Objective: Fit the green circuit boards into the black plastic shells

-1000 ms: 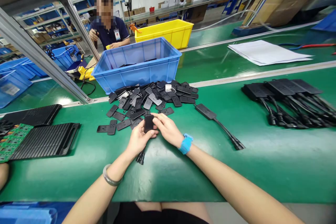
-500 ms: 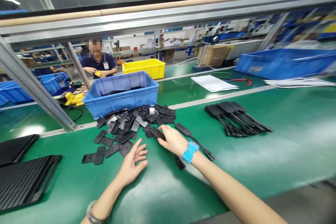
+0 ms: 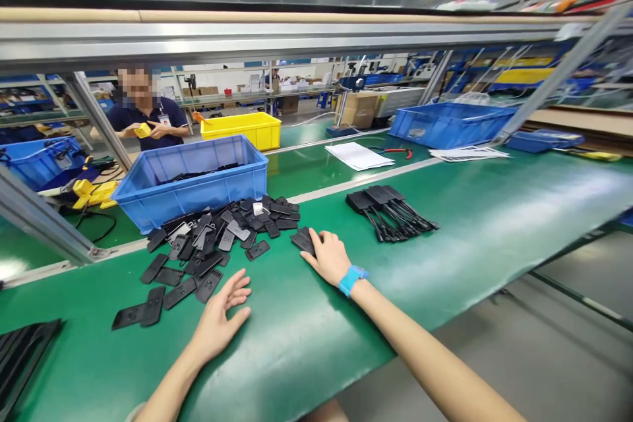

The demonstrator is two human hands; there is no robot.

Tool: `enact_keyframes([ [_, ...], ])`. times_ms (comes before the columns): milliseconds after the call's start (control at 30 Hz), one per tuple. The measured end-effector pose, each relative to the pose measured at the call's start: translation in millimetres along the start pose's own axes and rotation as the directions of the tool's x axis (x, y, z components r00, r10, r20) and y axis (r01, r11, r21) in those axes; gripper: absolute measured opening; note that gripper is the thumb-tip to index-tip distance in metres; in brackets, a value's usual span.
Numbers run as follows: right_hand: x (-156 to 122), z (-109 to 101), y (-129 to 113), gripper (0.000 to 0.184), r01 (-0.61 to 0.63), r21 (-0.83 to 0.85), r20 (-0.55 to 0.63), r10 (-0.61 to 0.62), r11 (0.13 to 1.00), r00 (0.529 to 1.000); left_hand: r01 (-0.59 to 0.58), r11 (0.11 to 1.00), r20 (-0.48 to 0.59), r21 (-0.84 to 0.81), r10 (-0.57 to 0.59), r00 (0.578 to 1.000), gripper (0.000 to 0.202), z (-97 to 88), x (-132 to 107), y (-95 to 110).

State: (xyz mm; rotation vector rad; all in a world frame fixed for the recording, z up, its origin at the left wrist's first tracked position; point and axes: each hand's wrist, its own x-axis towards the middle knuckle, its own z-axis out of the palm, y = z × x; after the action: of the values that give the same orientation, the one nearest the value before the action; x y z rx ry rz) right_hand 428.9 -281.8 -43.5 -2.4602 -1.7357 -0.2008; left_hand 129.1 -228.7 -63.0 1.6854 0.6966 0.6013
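Note:
My right hand (image 3: 330, 257), with a blue band at its wrist, is closed round a flat black piece (image 3: 303, 241) low over the green bench. Its cable, if any shows, is hidden by my hand and forearm. My left hand (image 3: 220, 320) hovers open with nothing in it, fingers apart, just to the right of the nearest black plates. A heap of loose black plastic plates (image 3: 217, 257) lies ahead of it. Farther right, several flat black boxes with short cables (image 3: 380, 198) lie side by side in a row, cable ends towards me.
A blue bin (image 3: 198, 191) with black parts stands behind the heap, and a yellow bin (image 3: 242, 132) behind that. Paper sheets (image 3: 359, 155) and red-handled pliers (image 3: 401, 153) lie beyond the rail. A slanted metal post (image 3: 44, 217) rises at left. A co-worker (image 3: 148, 122) holds a yellow piece.
The view has swung to the right. My right hand keeps its grip on a black piece; the cabled piece that lay beside it and the dangling cable ends no longer show.

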Motion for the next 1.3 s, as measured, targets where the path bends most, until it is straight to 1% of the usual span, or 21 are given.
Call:
enact_keyframes([
  [100, 3, -3, 4, 0.06, 0.041, 0.009, 0.034, -0.042, 0.999, 0.999, 0.006, 0.999, 0.012, 0.054, -0.006, 1.0, 0.063, -0.2, 0, -2],
  [167, 9, -11, 15, 0.058, 0.044, 0.008, 0.04, -0.044, 0.999, 0.998, 0.015, 0.994, 0.015, 0.111, -0.016, 1.0, 0.062, -0.1, 0, -5],
  [200, 14, -16, 24, 0.057, 0.027, 0.0, 0.036, -0.027, 1.0, 0.999, 0.018, 0.99, 0.014, 0.142, -0.02, 1.0, 0.061, -0.2, 0, -7],
  [300, 37, -31, 62, 0.055, -0.086, -0.053, 0.009, 0.087, 0.995, 0.996, 0.021, 0.977, 0.003, 0.214, -0.022, 1.0, 0.058, -1.8, 2, -14],
  [400, 65, -41, 105, 0.054, -0.236, -0.113, -0.03, 0.234, 0.965, 0.972, 0.025, 0.972, -0.001, 0.232, -0.026, 1.0, 0.055, -5.2, 4, -23],
  [500, 85, -38, 139, 0.055, -0.34, -0.149, -0.071, 0.333, 0.928, 0.94, 0.049, 0.975, 0.006, 0.215, -0.051, 0.999, 0.053, -7.3, 6, -27],
  [567, 90, -29, 153, 0.054, -0.376, -0.159, -0.096, 0.365, 0.913, 0.926, 0.072, 0.978, -0.013, 0.198, -0.07, 0.997, 0.05, -6.5, 6, -28],
  [700, 87, -8, 165, 0.054, -0.4, -0.166, -0.149, 0.378, 0.901, 0.914, 0.078, 0.98, -0.113, 0.18, -0.058, 0.992, 0.047, -2.8, 5, -26],
  [833, 80, 3, 166, 0.057, -0.397, -0.167, -0.186, 0.367, 0.902, 0.911, 0.078, 0.976, -0.068, 0.202, -0.065, 0.996, 0.047, -2.1, 6, -24],
  [900, 78, 5, 166, 0.061, -0.398, -0.167, -0.196, 0.365, 0.902, 0.91, 0.07, 0.978, -0.103, 0.199, -0.05, 0.993, 0.046, -2.2, 5, -23],
  [967, 78, 7, 167, 0.068, -0.407, -0.167, -0.22, 0.369, 0.898, 0.903, 0.065, 0.977, -0.119, 0.204, -0.041, 0.992, 0.046, -2.7, 5, -22],
  [1067, 83, 10, 172, 0.086, -0.444, -0.156, -0.244, 0.401, 0.882, 0.883, 0.065, 0.971, -0.047, 0.232, -0.056, 0.997, 0.046, -5.2, 5, -21],
  [1133, 89, 12, 176, 0.097, -0.476, -0.135, -0.207, 0.446, 0.869, 0.871, 0.068, 0.968, -0.021, 0.242, -0.064, 0.998, 0.046, -7.4, 6, -21],
  [1167, 92, 13, 178, 0.098, -0.486, -0.126, -0.169, 0.465, 0.865, 0.869, 0.071, 0.967, -0.021, 0.243, -0.068, 0.997, 0.046, -8.4, 6, -22],
  [1233, 97, 13, 181, 0.094, -0.49, -0.118, -0.091, 0.481, 0.864, 0.872, 0.082, 0.967, -0.023, 0.242, -0.079, 0.997, 0.045, -9.9, 6, -23],
  [1300, 101, 13, 183, 0.084, -0.481, -0.125, -0.045, 0.479, 0.868, 0.876, 0.096, 0.966, -0.028, 0.24, -0.092, 0.995, 0.045, -10.7, 6, -25],
])
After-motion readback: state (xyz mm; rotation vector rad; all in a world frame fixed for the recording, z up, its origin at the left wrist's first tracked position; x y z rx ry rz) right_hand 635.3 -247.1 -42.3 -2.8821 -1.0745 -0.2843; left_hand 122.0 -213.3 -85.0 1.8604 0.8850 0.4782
